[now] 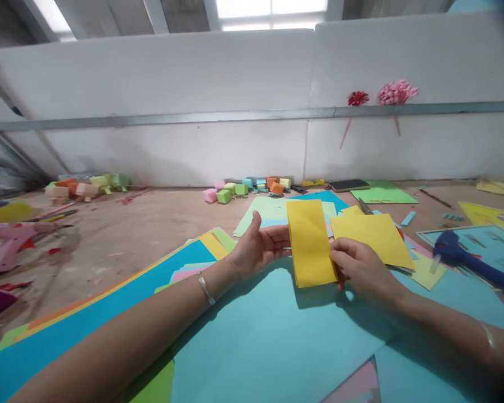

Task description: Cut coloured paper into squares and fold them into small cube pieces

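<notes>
A yellow paper rectangle (312,244) is held upright above a large light-blue sheet (277,336). My right hand (359,268) pinches its right edge near the lower corner. My left hand (262,246) is spread with the thumb up, its fingertips at the paper's left edge and partly behind it. Another yellow paper (373,238) lies just beyond my right hand, with scissors (365,207) partly showing behind it.
A blue glue gun (462,252) lies at the right, a pink one (12,240) at the left. Small coloured paper blocks (241,189) line the back near the white wall (193,151). Coloured sheets (151,285) spread under my left arm. Two paper flowers (397,92) hang on the rail.
</notes>
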A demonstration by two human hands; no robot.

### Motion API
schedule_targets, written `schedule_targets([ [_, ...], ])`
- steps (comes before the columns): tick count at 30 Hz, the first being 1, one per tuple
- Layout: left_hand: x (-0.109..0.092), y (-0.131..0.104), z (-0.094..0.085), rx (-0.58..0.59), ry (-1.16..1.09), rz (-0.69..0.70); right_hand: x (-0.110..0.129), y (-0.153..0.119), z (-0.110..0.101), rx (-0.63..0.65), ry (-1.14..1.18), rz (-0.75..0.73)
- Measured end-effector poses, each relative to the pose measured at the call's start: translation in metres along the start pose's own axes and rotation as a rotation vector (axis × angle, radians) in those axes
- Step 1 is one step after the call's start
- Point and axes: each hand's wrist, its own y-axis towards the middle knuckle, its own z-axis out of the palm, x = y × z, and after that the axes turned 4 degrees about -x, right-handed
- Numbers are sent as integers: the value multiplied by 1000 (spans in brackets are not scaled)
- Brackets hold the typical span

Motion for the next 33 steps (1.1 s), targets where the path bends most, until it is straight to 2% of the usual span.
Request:
schedule_targets([
  [2, 5, -2, 2, 65, 75, -59, -7, 6, 4, 61, 200, 132],
  [6, 10, -7, 10, 113, 124, -99, -9, 2, 9, 183, 393, 171],
  [9, 10, -11, 14, 70, 127, -115, -4, -5, 12, 269, 418, 212],
  [12, 8, -14, 18, 62, 89, -112, -2, -9, 13, 365, 291, 191],
  [14, 8, -17, 22, 79, 34, -115, -2, -11, 13, 417, 118, 75],
  [16, 8, -19, 25, 66, 14, -131, -4, -12, 11, 381, -131, -144],
  [18, 10, -20, 29, -19, 37, -140, -5, -14, 8, 159, -412, -470],
  [20, 12, -20, 31, -163, 86, -134, -4, -17, 5, -141, -650, -872],
  [21, 14, -19, 32, -227, 130, -126, -3, -20, 3, -248, -740, -1074],
  [22, 16, -19, 33, -278, 185, -112, -1, -23, 3, -297, -820, -1264],
  [24, 20, -19, 34, -329, 294, -81, 4, -31, 3, -243, -966, -1533],
  [26, 23, -20, 35, -334, 341, -56, 8, -38, 3, -112, -1048, -1657],
  [28, 22, -23, 38, -306, 306, -75, 11, -42, 2, -29, -1049, -1682],
  [30, 19, -24, 40, -295, 242, -112, 11, -41, 0, -49, -1048, -1633],
  [33, 15, -20, 39, -373, 166, -115, 11, -33, -4, -178, -1202, -1426],
])
